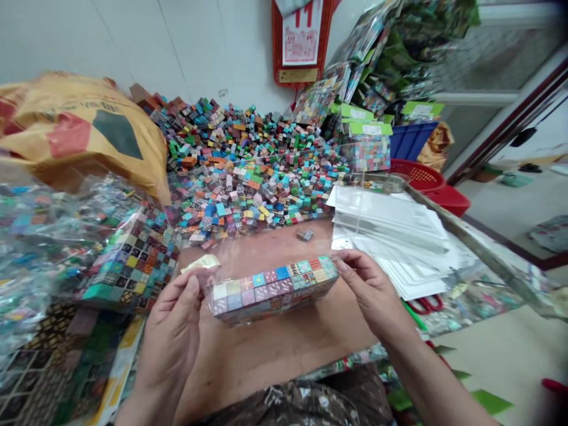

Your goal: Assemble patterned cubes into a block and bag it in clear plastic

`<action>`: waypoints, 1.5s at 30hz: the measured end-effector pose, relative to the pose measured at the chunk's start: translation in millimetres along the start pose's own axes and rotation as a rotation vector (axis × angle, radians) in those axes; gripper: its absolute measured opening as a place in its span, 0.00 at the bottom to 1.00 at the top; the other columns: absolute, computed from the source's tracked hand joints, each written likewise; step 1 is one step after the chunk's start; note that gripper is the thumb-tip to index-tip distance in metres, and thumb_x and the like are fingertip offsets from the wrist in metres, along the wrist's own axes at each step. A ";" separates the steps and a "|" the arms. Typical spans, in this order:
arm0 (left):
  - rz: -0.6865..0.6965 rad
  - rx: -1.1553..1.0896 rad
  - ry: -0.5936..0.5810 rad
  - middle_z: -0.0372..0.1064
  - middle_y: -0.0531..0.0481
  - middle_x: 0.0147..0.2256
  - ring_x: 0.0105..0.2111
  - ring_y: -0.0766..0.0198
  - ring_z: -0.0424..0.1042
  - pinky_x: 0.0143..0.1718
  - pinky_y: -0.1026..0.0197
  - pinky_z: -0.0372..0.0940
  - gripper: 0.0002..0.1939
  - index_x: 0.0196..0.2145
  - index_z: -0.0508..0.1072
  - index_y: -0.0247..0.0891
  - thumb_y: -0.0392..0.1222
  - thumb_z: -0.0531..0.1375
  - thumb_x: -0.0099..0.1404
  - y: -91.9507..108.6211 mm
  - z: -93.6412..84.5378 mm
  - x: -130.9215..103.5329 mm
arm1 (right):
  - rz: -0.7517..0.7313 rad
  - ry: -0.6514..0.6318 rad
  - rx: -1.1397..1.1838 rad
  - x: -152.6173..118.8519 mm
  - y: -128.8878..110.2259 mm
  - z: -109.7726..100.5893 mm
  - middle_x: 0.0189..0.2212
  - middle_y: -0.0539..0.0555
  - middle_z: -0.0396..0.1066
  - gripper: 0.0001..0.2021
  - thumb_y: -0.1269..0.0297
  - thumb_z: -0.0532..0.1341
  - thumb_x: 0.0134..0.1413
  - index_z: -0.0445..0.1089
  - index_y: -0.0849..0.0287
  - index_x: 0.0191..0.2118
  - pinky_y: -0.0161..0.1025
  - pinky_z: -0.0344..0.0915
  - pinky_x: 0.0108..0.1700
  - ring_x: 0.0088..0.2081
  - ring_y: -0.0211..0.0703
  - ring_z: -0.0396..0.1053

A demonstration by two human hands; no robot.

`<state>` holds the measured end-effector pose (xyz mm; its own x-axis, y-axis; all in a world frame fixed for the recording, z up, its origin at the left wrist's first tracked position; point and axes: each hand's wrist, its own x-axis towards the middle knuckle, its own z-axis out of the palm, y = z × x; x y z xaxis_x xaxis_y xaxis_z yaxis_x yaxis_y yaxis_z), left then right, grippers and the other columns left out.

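Note:
A clear plastic bag holding a block of small patterned cubes hangs between my hands above a brown board. My left hand pinches the bag's left end, near a cream-coloured paper piece. At the block's right end, my right hand has thumb and fingers closed on the bag's corner. Behind the block, a small grey cube piece lies on the board.
Loose coloured cubes are heaped at the back. Bagged cube blocks and a yellow sack stand left. White plastic bags, red scissors and a red basket are on the right.

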<state>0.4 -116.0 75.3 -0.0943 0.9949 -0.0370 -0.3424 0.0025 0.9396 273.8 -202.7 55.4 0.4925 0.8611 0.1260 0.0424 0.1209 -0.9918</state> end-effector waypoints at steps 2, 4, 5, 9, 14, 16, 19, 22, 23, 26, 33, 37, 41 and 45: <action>0.027 -0.021 0.007 0.80 0.55 0.34 0.37 0.66 0.76 0.42 0.66 0.70 0.19 0.32 0.78 0.42 0.50 0.77 0.46 -2.1 -0.4 1.6 | -0.022 0.028 0.027 1.5 1.6 1.3 0.37 0.51 0.74 0.11 0.51 0.67 0.57 0.73 0.51 0.38 0.41 0.65 0.47 0.42 0.45 0.69; 0.056 -0.037 0.000 0.79 0.56 0.33 0.36 0.66 0.76 0.41 0.66 0.70 0.18 0.32 0.77 0.42 0.48 0.77 0.46 -3.2 -1.1 2.4 | -0.028 0.035 0.047 2.2 4.3 1.5 0.36 0.50 0.73 0.10 0.52 0.68 0.57 0.73 0.51 0.37 0.41 0.66 0.47 0.41 0.45 0.69; 0.067 -0.041 -0.005 0.79 0.56 0.33 0.36 0.66 0.76 0.41 0.66 0.70 0.18 0.32 0.77 0.42 0.48 0.77 0.47 -3.3 -1.4 2.4 | -0.028 0.029 0.052 2.2 5.5 1.2 0.36 0.50 0.73 0.10 0.52 0.68 0.57 0.73 0.51 0.37 0.41 0.66 0.48 0.41 0.44 0.69; 0.037 -0.003 -0.062 0.80 0.50 0.41 0.43 0.61 0.77 0.45 0.64 0.71 0.23 0.42 0.77 0.43 0.51 0.75 0.50 -3.8 -3.4 -2.0 | -0.028 0.005 0.038 2.7 5.4 -2.8 0.40 0.51 0.73 0.11 0.53 0.68 0.57 0.72 0.49 0.43 0.41 0.66 0.50 0.44 0.44 0.69; -0.109 0.154 -0.191 0.77 0.43 0.50 0.44 0.55 0.77 0.42 0.60 0.72 0.40 0.53 0.72 0.42 0.43 0.78 0.42 -11.3 -7.0 -11.8 | -0.220 0.006 -0.021 19.1 -20.1 -13.6 0.49 0.53 0.71 0.19 0.53 0.67 0.58 0.68 0.46 0.53 0.45 0.65 0.54 0.51 0.47 0.68; -0.128 0.175 -0.174 0.77 0.44 0.48 0.42 0.56 0.77 0.41 0.60 0.72 0.37 0.50 0.72 0.41 0.43 0.78 0.42 -14.2 -7.1 -14.0 | -0.381 0.015 -0.149 29.9 -46.4 -13.5 0.51 0.54 0.70 0.20 0.52 0.66 0.58 0.67 0.46 0.55 0.48 0.65 0.55 0.53 0.50 0.68; -0.116 0.185 -0.193 0.77 0.45 0.46 0.41 0.57 0.76 0.42 0.60 0.71 0.32 0.48 0.73 0.40 0.45 0.76 0.46 -16.1 -7.0 -14.9 | -0.677 0.027 -0.435 43.9 -103.5 0.7 0.54 0.54 0.67 0.21 0.51 0.63 0.60 0.66 0.43 0.58 0.52 0.64 0.58 0.56 0.54 0.66; -0.100 0.197 -0.234 0.75 0.43 0.50 0.45 0.56 0.75 0.45 0.59 0.70 0.30 0.48 0.74 0.39 0.45 0.75 0.49 -16.4 -7.4 -14.8 | -0.999 -0.034 -0.813 53.5 -163.4 35.6 0.54 0.57 0.69 0.18 0.48 0.57 0.65 0.70 0.50 0.54 0.56 0.56 0.65 0.61 0.58 0.62; -0.100 0.198 -0.236 0.75 0.43 0.50 0.46 0.55 0.74 0.45 0.58 0.70 0.30 0.49 0.74 0.39 0.45 0.75 0.49 -16.5 -7.5 -15.0 | -1.070 -0.074 -0.942 57.0 -178.8 51.2 0.56 0.62 0.68 0.20 0.49 0.58 0.64 0.71 0.55 0.54 0.58 0.54 0.65 0.62 0.62 0.61; -0.107 0.190 -0.220 0.75 0.43 0.49 0.45 0.55 0.74 0.44 0.58 0.70 0.29 0.48 0.75 0.39 0.45 0.75 0.49 -17.1 -6.6 -15.9 | -1.107 -0.234 -1.159 73.4 -199.7 103.6 0.54 0.60 0.72 0.19 0.51 0.69 0.54 0.74 0.57 0.46 0.59 0.59 0.62 0.60 0.66 0.66; -0.177 0.145 -0.182 0.77 0.43 0.43 0.40 0.56 0.75 0.43 0.57 0.70 0.31 0.46 0.75 0.37 0.43 0.75 0.44 -15.0 0.3 -19.5 | -1.020 -0.705 -0.795 109.4 -167.4 173.1 0.21 0.46 0.70 0.24 0.45 0.56 0.62 0.68 0.57 0.22 0.44 0.70 0.47 0.47 0.49 0.77; -0.174 0.161 -0.159 0.77 0.46 0.42 0.39 0.59 0.74 0.41 0.59 0.70 0.33 0.48 0.75 0.38 0.42 0.75 0.43 -12.8 1.6 -19.9 | -1.002 -0.759 -0.813 84.0 -183.2 158.5 0.24 0.42 0.72 0.23 0.53 0.52 0.66 0.69 0.57 0.23 0.44 0.69 0.49 0.48 0.47 0.77; -0.126 0.211 -0.172 0.77 0.48 0.38 0.36 0.60 0.74 0.39 0.60 0.70 0.27 0.43 0.77 0.37 0.42 0.74 0.44 -10.8 0.6 -17.1 | -0.921 -0.773 -0.764 66.2 -187.6 135.7 0.26 0.41 0.74 0.14 0.59 0.60 0.62 0.71 0.51 0.24 0.40 0.68 0.54 0.47 0.42 0.76; -0.100 0.262 -0.219 0.78 0.48 0.34 0.35 0.60 0.74 0.40 0.59 0.69 0.22 0.39 0.77 0.35 0.42 0.73 0.45 -10.6 -1.7 -13.8 | -0.802 -0.700 -0.513 74.7 -162.2 119.6 0.33 0.41 0.78 0.17 0.39 0.59 0.59 0.73 0.43 0.30 0.36 0.69 0.51 0.52 0.40 0.74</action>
<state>3.8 -129.9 65.2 0.1402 0.9863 -0.0864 -0.0857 0.0991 0.9914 199.8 -99.0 228.4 -0.4108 0.7319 0.5437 0.5458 0.6751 -0.4964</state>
